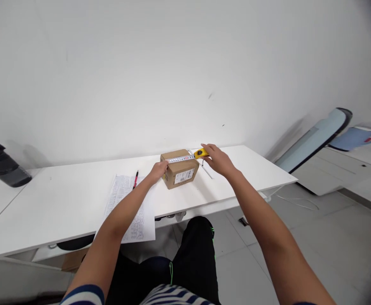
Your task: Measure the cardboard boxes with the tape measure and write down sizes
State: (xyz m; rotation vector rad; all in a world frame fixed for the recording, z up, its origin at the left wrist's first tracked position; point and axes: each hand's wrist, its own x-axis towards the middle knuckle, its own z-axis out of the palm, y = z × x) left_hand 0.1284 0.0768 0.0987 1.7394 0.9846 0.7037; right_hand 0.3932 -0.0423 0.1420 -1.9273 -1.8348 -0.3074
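Observation:
A brown cardboard box [171, 179] with a white printed label on its front side sits on the white table. Across its top runs the drawn-out blade [180, 159] of a tape measure. My right hand [217, 160] is closed around the yellow tape measure case [199, 153], just past the box's right edge. At the left edge of the box, my left hand [159, 171] pinches the free end of the blade against the cardboard; its fingertips are partly hidden.
Handwritten paper sheets [147, 220] lie left of the box, with a red and black pen [136, 179] on them. A dark bottle [4, 163] stands at the far left of the table [67, 199]. An ironing board [315, 135] leans at the right by the wall.

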